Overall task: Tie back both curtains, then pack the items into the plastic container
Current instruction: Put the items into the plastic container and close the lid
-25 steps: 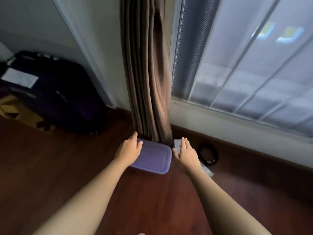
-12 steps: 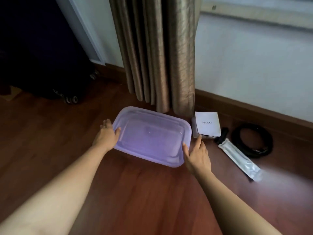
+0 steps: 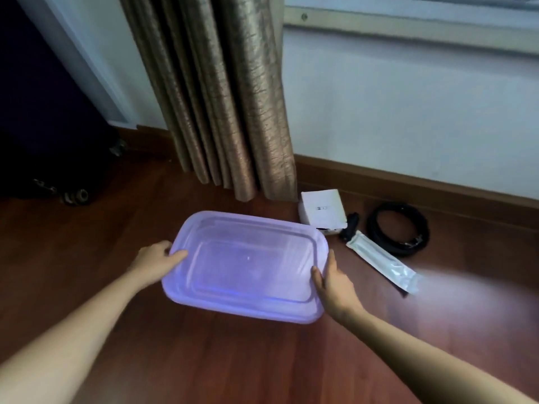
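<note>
Here the plastic container [image 3: 248, 266] sits low over the wooden floor [image 3: 204, 360], just in front of the curtain [image 3: 221, 97], with a hand on each short end. The left hand [image 3: 154, 258] curls over the left rim, thumb on top; the right hand [image 3: 335, 282] presses flat against the right edge, fingers partly open. Whether the container rests on the floor or is lifted, I cannot tell. It looks light, thin-walled and somewhat flexible, smooth enough to slip, so the rims at the ends seem the best place to hold. A pale purple lid appears to cover it, and nothing shows through. Unpacked beside it lie a white box [image 3: 322, 209], a small black item [image 3: 350, 228], a long sealed packet [image 3: 382, 262] and a coiled black belt [image 3: 398, 230].
</note>
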